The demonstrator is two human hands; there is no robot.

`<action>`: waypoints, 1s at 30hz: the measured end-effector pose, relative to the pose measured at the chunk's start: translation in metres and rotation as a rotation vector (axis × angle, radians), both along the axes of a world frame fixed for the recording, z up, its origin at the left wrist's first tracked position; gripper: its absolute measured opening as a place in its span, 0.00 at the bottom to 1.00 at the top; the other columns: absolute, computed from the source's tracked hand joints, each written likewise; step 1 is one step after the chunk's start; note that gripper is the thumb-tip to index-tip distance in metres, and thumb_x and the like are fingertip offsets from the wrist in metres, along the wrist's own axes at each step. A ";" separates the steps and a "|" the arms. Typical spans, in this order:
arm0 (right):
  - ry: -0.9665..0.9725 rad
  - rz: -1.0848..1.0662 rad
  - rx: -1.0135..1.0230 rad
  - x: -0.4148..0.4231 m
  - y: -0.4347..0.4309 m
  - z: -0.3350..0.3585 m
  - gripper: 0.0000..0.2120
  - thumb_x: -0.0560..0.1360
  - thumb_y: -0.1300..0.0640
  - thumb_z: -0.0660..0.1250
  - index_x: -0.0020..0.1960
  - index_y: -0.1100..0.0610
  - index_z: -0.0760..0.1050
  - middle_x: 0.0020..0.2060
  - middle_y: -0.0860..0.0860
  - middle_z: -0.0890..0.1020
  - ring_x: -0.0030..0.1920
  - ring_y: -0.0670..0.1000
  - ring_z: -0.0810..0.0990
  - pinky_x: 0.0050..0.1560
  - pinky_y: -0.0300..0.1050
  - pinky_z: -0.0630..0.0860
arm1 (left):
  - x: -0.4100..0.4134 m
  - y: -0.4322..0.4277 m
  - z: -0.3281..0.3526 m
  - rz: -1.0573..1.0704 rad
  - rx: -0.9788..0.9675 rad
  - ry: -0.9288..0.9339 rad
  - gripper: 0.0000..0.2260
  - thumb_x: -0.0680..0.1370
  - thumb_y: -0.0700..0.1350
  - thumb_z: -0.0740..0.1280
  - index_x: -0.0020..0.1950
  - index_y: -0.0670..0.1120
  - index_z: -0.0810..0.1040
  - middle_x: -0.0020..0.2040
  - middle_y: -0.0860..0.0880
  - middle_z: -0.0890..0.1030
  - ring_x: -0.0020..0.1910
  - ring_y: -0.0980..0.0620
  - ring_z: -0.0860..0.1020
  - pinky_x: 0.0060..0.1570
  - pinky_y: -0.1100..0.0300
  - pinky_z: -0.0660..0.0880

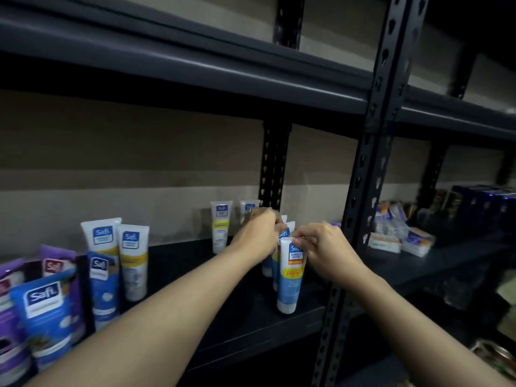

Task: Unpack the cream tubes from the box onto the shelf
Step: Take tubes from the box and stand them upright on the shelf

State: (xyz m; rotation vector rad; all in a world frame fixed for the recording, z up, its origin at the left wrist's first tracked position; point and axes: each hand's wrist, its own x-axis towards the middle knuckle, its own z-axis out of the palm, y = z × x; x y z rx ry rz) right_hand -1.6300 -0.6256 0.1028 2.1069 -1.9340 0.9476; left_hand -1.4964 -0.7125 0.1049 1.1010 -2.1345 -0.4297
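Note:
A white and blue cream tube (pixel 291 277) stands cap-down near the front edge of the dark shelf (pixel 245 325). My right hand (pixel 321 250) pinches its crimped top end. My left hand (pixel 258 233) grips the tops of other tubes (pixel 282 236) standing right behind it, which it partly hides. Two white tubes with yellow bands (pixel 220 226) stand further back against the wall. No box is in view.
Two larger white tubes (pixel 117 255) and several blue and purple packs (pixel 44 308) stand at the left of the shelf. A black perforated upright (pixel 360 191) rises right of my hands. Wrapped white packets (pixel 399 238) and dark boxes (pixel 485 202) fill the neighbouring bay.

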 end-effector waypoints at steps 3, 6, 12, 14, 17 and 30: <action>-0.006 -0.016 0.000 -0.008 -0.004 -0.004 0.06 0.76 0.56 0.66 0.44 0.50 0.82 0.37 0.46 0.83 0.40 0.46 0.78 0.44 0.47 0.75 | -0.012 -0.006 -0.003 -0.020 0.010 -0.013 0.10 0.80 0.47 0.63 0.45 0.43 0.80 0.39 0.46 0.79 0.34 0.49 0.80 0.40 0.50 0.81; 0.017 -0.028 -0.004 -0.015 -0.009 -0.005 0.06 0.76 0.57 0.66 0.45 0.52 0.82 0.39 0.47 0.84 0.40 0.46 0.79 0.44 0.47 0.76 | -0.023 -0.014 -0.005 -0.009 0.041 -0.024 0.10 0.80 0.47 0.64 0.45 0.43 0.80 0.41 0.46 0.79 0.35 0.49 0.80 0.41 0.49 0.81; 0.036 -0.056 0.004 -0.021 -0.014 -0.008 0.06 0.77 0.57 0.66 0.46 0.52 0.82 0.40 0.48 0.84 0.42 0.47 0.80 0.45 0.48 0.77 | -0.034 -0.027 -0.002 0.036 0.055 -0.094 0.08 0.79 0.48 0.66 0.49 0.46 0.82 0.51 0.48 0.79 0.45 0.51 0.75 0.44 0.57 0.71; 0.036 -0.057 -0.011 -0.021 -0.013 -0.009 0.07 0.77 0.58 0.65 0.46 0.52 0.82 0.40 0.48 0.84 0.42 0.47 0.80 0.44 0.47 0.76 | -0.036 -0.027 -0.001 0.048 0.061 -0.117 0.10 0.79 0.48 0.66 0.54 0.44 0.82 0.56 0.45 0.78 0.49 0.48 0.76 0.46 0.56 0.72; 0.084 -0.049 -0.010 -0.022 -0.013 -0.010 0.07 0.77 0.58 0.65 0.46 0.52 0.82 0.39 0.48 0.83 0.41 0.48 0.78 0.44 0.46 0.75 | -0.039 -0.025 0.001 0.050 0.095 -0.144 0.12 0.80 0.48 0.65 0.56 0.43 0.81 0.60 0.43 0.75 0.51 0.45 0.77 0.50 0.54 0.75; 0.205 -0.084 0.014 -0.027 -0.013 -0.006 0.08 0.73 0.63 0.64 0.43 0.53 0.79 0.37 0.48 0.81 0.39 0.50 0.79 0.40 0.50 0.78 | -0.033 -0.022 -0.001 0.028 0.199 -0.079 0.11 0.79 0.44 0.64 0.62 0.44 0.76 0.57 0.45 0.76 0.42 0.48 0.78 0.37 0.57 0.73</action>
